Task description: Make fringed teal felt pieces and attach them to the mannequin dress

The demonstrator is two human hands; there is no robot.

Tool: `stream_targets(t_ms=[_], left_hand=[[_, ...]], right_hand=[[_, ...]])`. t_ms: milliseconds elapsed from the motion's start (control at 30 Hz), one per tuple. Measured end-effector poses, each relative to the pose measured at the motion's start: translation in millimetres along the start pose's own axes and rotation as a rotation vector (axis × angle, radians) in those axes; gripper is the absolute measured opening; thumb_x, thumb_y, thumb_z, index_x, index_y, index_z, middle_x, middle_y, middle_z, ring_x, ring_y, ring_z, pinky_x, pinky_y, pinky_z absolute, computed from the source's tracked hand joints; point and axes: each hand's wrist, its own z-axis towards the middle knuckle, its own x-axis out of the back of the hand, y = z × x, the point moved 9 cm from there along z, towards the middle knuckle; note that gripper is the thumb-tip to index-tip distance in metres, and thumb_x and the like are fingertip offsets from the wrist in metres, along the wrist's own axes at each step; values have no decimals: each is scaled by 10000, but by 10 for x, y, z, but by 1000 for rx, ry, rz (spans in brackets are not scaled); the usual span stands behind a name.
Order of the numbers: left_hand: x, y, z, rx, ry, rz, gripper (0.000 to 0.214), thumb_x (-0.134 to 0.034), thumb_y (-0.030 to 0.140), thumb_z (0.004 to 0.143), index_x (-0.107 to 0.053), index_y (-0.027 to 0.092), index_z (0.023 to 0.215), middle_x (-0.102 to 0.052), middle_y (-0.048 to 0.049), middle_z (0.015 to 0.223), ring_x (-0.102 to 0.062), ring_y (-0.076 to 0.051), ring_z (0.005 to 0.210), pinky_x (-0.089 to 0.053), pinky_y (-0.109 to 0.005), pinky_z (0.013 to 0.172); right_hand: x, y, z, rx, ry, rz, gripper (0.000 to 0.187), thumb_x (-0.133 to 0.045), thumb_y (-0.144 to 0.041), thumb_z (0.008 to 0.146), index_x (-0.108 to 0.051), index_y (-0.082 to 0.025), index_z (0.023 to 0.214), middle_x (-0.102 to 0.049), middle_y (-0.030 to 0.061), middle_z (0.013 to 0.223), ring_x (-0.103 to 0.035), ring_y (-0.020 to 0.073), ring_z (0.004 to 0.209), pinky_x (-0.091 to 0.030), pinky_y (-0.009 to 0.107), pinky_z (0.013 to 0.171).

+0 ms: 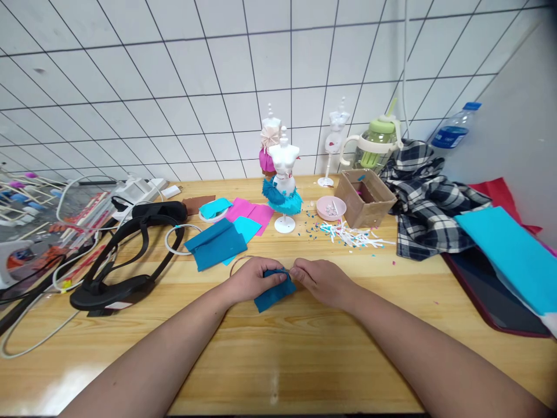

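My left hand is closed on a small dark teal sheet, crepe paper or cloth by its look, with the thumb lying across its upper part. Right beside it, my right hand is closed in a pinch at the sheet's upper right corner; what its fingertips grip is too small to make out. A thin brownish loop shows behind my left hand. Beyond the hands stands a white mini dress form wearing a ruffled teal and bright blue skirt.
Left of my hands are a folded dark teal piece, pink sheets and a black headset. White paper strips, a pink dish and a cardboard box sit at the back right, near a plaid cloth.
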Motion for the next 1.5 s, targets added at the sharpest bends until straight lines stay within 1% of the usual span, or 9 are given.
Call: stream_targets(t_ms=[500, 633, 767, 900, 967, 1067, 1167, 1367, 1500], left_hand=[[-14, 25, -10, -18, 7, -63, 281, -539, 404, 869, -728, 215, 955, -752, 1, 868, -663, -160, 775, -495, -233, 701], [71, -52, -3, 1, 167, -137, 355, -507, 392, 890, -656, 216, 1159, -701, -46, 1160, -649, -210, 1030, -498, -320, 903], [246, -13, -41, -100, 335, 12, 523, -531, 369, 879, -470, 209, 1373, -564, -88, 1364, -535, -230, 1226, -415, -391, 1041], [570, 119, -247, -118, 533, 308, 351, -467, 340, 902, -598, 199, 1196, -637, -93, 1213, -550, -222, 1152, -422, -372, 997], [613, 49, -319, 45, 442, 462, 274, -450, 361, 893, -666, 207, 960, -677, -84, 1017, -602, -238, 996, -466, -370, 867], [559, -193, -448, 346, 194, 635, 309, -542, 489, 805, -654, 201, 807, -670, -103, 885, -617, -299, 856, -455, -384, 682], [460, -217, -471, 349, 72, 720, 205, -527, 368, 818, -641, 202, 780, -676, -109, 891, -620, -309, 858, -418, -370, 652], [392, 38, -359, 165, 173, 593, 242, -364, 330, 928, -553, 208, 837, -664, -78, 826, -636, -226, 773, -388, -310, 630], [474, 53, -356, 136, 306, 208, 231, -293, 393, 969, -449, 230, 919, -678, -19, 777, -637, -199, 725, -412, -296, 646]], right_hand=[[35, 35, 14, -32, 30, -64, 381, -270, -429, 1003, -561, -221, 870, -679, 23, 786, -609, 162, 721, -264, 255, 573], [246, 302, -8, -212, 144, -137, 366, -283, -482, 987, -543, -226, 953, -688, 41, 811, -632, 190, 746, -275, 266, 568], [328, 535, -31, -292, 145, -270, 352, -382, -524, 945, -560, -223, 907, -690, 65, 895, -641, 217, 793, -293, 282, 562], [368, 600, -32, -284, 205, -277, 284, -457, -493, 922, -569, -233, 940, -682, 53, 975, -635, 223, 868, -348, 287, 607], [417, 589, -41, -282, 256, -263, 265, -458, -469, 926, -576, -238, 980, -680, 49, 1019, -632, 226, 916, -371, 290, 639], [484, 508, -55, -226, 314, -221, 286, -473, -458, 919, -572, -243, 1080, -671, 49, 1113, -627, 221, 983, -399, 292, 696], [347, 359, -30, -99, 191, -194, 268, -528, -393, 889, -600, -264, 1113, -693, 31, 1098, -640, 214, 974, -414, 287, 727], [34, 62, -15, 3, 72, -91, 352, -515, -325, 888, -591, -289, 1229, -692, 22, 1163, -646, 221, 1022, -443, 297, 796], [70, -30, -9, -6, 151, -51, 392, -501, -327, 896, -529, -280, 1284, -666, 22, 1195, -633, 212, 1031, -444, 301, 813]])
